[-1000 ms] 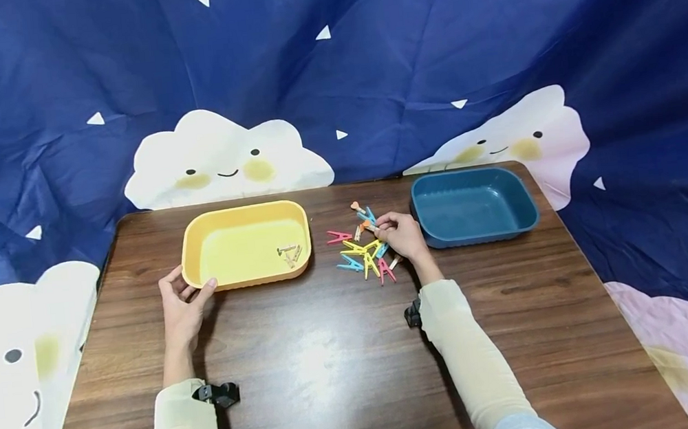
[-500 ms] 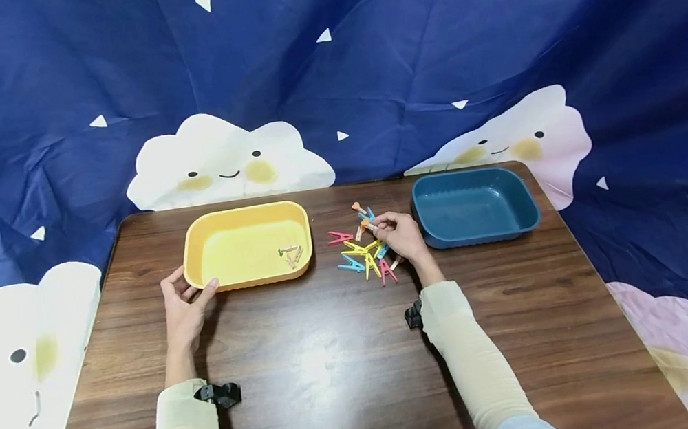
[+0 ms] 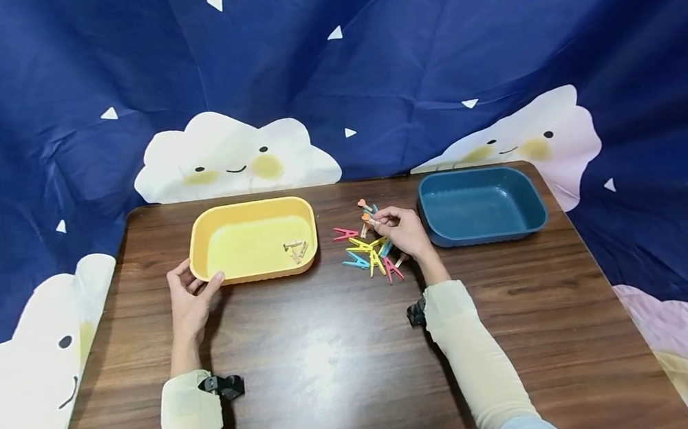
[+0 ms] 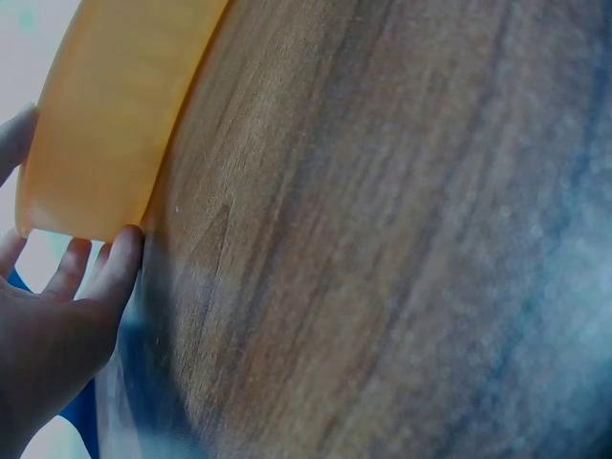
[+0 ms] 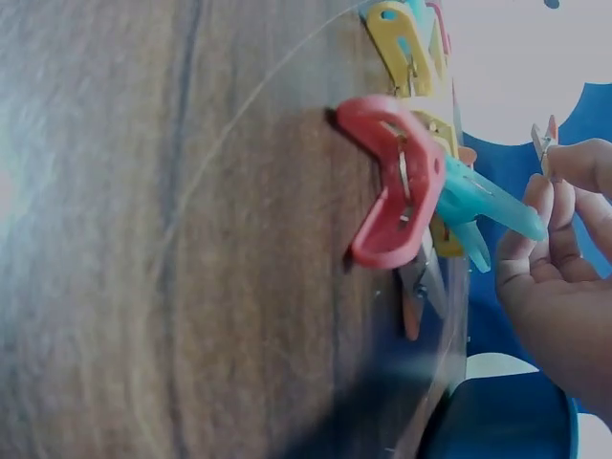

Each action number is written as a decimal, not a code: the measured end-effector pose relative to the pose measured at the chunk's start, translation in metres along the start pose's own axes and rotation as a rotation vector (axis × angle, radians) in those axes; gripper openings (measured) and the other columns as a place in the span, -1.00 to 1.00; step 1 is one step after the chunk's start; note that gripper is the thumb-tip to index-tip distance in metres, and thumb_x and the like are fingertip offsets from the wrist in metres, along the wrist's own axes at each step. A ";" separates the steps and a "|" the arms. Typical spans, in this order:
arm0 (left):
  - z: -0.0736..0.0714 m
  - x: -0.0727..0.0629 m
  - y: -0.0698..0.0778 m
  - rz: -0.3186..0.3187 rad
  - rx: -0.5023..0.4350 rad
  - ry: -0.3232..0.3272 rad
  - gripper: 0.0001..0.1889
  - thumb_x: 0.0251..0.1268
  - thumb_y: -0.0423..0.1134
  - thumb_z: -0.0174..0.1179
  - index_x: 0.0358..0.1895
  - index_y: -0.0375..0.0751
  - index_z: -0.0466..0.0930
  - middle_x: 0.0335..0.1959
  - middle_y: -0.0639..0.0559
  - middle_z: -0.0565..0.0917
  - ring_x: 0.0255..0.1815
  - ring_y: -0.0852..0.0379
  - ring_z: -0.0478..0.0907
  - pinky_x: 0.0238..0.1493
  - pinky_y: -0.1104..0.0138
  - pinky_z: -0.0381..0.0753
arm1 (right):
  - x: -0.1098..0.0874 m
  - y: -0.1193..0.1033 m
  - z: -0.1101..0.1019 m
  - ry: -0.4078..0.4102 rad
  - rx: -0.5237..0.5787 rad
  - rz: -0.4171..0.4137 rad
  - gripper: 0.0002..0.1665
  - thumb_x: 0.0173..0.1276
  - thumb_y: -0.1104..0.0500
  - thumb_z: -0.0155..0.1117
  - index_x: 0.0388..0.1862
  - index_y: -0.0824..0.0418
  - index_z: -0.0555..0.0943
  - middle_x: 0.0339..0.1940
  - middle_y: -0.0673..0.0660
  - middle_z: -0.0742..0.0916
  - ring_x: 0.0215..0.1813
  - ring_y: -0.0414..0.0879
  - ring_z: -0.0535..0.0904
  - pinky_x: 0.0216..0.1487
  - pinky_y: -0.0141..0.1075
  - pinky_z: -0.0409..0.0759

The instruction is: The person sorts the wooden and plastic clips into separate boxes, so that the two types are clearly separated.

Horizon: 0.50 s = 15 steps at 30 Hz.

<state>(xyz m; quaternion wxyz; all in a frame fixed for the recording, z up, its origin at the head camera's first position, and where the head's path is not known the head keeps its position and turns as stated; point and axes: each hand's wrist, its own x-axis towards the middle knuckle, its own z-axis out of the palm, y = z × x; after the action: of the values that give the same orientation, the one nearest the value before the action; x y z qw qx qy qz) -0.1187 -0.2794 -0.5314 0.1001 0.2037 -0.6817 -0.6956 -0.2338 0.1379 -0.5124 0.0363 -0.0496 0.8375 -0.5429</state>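
My left hand (image 3: 189,304) grips the near left corner of a yellow bin (image 3: 257,276), thumb at the rim and fingers along its side. In the left wrist view the fingers touch the bin's wall (image 4: 120,124). Several small wooden clothespins (image 3: 296,249) lie inside it. With thumb and fingertips, my right hand (image 3: 407,233) pinches a small wooden clothespin with an orange heart (image 3: 366,218), at the far side of a loose pile. The right wrist view shows this clothespin (image 5: 545,145) between the fingertips, off the tabletop.
Yellow clothespins (image 3: 376,262), blue clothespins (image 3: 356,260) and red clothespins (image 3: 393,270) lie in the pile, with a few wooden ones. Another orange-heart clothespin (image 3: 364,203) lies behind. A dark blue bin (image 3: 486,236) stands right of the pile on the wooden table (image 3: 313,411).
The head view has shifted slightly. My right hand keeps pinching the clothespin with almost no movement, and my left hand stays on the yellow bin.
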 end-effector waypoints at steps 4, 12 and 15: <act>0.000 0.000 -0.001 0.012 -0.001 0.005 -0.20 0.22 -0.44 0.42 0.44 -0.17 0.13 0.21 -0.07 0.37 0.14 0.05 0.45 -0.04 0.56 0.54 | -0.001 -0.003 0.002 -0.001 0.012 -0.026 -0.79 0.30 0.36 0.39 -0.09 0.38 0.72 -0.25 0.24 0.73 -0.26 -0.06 0.57 -0.28 -0.40 0.51; 0.000 0.000 -0.003 0.025 0.004 0.007 -0.23 0.23 -0.45 0.40 0.42 -0.19 0.15 0.16 -0.01 0.38 0.10 0.10 0.46 -0.03 0.55 0.54 | -0.001 -0.011 0.008 -0.020 0.027 -0.049 -0.82 0.31 0.37 0.39 -0.12 0.39 0.72 -0.29 0.19 0.71 -0.27 -0.09 0.54 -0.27 -0.40 0.50; 0.000 0.000 -0.004 0.029 0.002 0.008 -0.24 0.23 -0.46 0.40 0.41 -0.20 0.15 0.16 -0.02 0.38 0.10 0.09 0.46 -0.05 0.55 0.56 | -0.001 -0.013 0.011 -0.032 0.036 -0.068 -0.82 0.30 0.39 0.37 -0.12 0.40 0.72 -0.31 0.17 0.70 -0.28 -0.09 0.53 -0.29 -0.42 0.49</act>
<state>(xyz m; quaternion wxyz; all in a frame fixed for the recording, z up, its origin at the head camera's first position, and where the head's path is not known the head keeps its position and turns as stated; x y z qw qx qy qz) -0.1181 -0.2791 -0.5354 0.1129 0.1968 -0.6849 -0.6924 -0.2309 0.1225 -0.5048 0.0321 -0.0862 0.8247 -0.5580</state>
